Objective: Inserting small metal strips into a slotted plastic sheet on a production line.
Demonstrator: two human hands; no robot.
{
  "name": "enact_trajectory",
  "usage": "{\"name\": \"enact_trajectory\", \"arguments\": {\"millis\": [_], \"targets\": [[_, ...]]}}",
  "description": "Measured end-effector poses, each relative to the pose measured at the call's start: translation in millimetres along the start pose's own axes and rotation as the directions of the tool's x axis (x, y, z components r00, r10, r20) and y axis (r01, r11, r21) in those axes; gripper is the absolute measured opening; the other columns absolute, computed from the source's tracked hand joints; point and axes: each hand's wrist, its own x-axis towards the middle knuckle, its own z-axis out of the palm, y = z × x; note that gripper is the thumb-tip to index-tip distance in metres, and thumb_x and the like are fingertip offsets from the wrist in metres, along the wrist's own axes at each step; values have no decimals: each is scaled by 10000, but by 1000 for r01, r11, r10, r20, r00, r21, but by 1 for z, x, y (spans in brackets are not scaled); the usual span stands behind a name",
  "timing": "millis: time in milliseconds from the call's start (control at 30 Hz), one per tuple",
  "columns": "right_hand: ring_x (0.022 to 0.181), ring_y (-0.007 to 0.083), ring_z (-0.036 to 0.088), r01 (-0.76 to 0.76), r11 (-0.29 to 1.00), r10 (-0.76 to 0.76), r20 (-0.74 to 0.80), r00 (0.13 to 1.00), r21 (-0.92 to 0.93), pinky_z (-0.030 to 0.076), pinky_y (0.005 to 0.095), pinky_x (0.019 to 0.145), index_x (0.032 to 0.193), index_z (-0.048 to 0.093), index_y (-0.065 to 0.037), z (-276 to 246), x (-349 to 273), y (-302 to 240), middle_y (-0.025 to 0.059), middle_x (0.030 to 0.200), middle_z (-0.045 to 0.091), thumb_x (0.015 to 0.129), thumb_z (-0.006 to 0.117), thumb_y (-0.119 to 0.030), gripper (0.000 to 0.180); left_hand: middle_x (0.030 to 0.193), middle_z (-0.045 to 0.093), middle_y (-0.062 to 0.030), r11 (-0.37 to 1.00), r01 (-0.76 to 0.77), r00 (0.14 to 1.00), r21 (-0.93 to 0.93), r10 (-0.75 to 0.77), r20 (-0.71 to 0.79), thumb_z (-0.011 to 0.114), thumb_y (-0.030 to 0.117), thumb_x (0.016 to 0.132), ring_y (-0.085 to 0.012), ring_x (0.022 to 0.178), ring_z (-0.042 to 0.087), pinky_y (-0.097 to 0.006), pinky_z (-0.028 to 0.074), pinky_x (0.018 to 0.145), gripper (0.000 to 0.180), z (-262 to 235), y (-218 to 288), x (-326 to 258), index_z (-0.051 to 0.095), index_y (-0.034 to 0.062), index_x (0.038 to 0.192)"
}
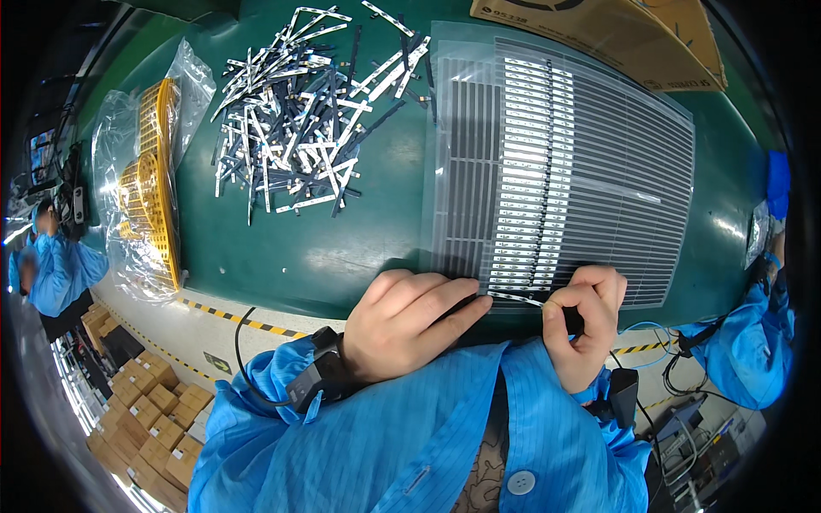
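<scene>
A thin white LED strip (pixel 520 298) spans the gap between my hands at the near edge of the clear plastic tray (pixel 676 214). My right hand (pixel 587 323) pinches its right end between thumb and forefinger. The fingertips of my left hand (pixel 416 323) are closed at its left end, the thumb hidden beneath them. Narrow dark grooves run across the tray. A block of white strips (pixel 534 171) lies side by side in its left-centre part, reaching down nearly to my fingers.
A tangled heap of loose black and white strips (pixel 295 128) covers the table's (pixel 376 239) far left. Left of it lies a yellow perforated part (pixel 154 188) in clear plastic. A cardboard box (pixel 616 38) stands beyond the tray. Co-workers in blue (pixel 64 261) appear at both sides.
</scene>
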Motion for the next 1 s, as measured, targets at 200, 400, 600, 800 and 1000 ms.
{"name": "enact_trajectory", "arguments": {"millis": [200,400,600,800,1000], "targets": [[881,233,447,28,999,-26,25,999,-43,335,347,804,775,641,-99,-1,1,1,41,913,520,646,723,-16,174,1134,634,14,999,18,1000,29,-18,14,642,149,755,-142,951,585,-284,448,825,342,-2,2,0,736,133,1084],[890,241,457,41,996,-39,30,999,-75,339,353,806,772,639,-102,0,2,1,41,917,524,637,739,-19,188,1131,633,16,1000,10,1000,28,-10,14,628,160,748,-138,947,579,-282,443,820,359,-1,0,0,737,136,1089],[891,242,457,52,995,-50,22,999,-87,336,356,800,777,636,-104,1,1,2,41,926,526,636,744,-20,196,1113,633,20,999,32,999,28,-33,26,629,163,740,-136,944,576,-283,442,812,366,-2,4,3,742,136,1087],[906,240,454,58,993,-56,28,998,-105,331,355,805,783,633,-106,1,1,3,38,938,524,637,743,-19,202,1100,630,20,999,26,999,40,-27,20,634,168,730,-136,935,576,-282,442,804,371,-1,4,3,746,143,1084],[908,241,457,55,991,-55,7,998,-125,332,358,807,781,634,-107,4,0,3,37,936,523,635,744,-18,203,1079,626,19,999,31,999,44,-32,34,630,171,735,-140,923,577,-283,444,792,373,-3,5,6,747,152,1089]]}}
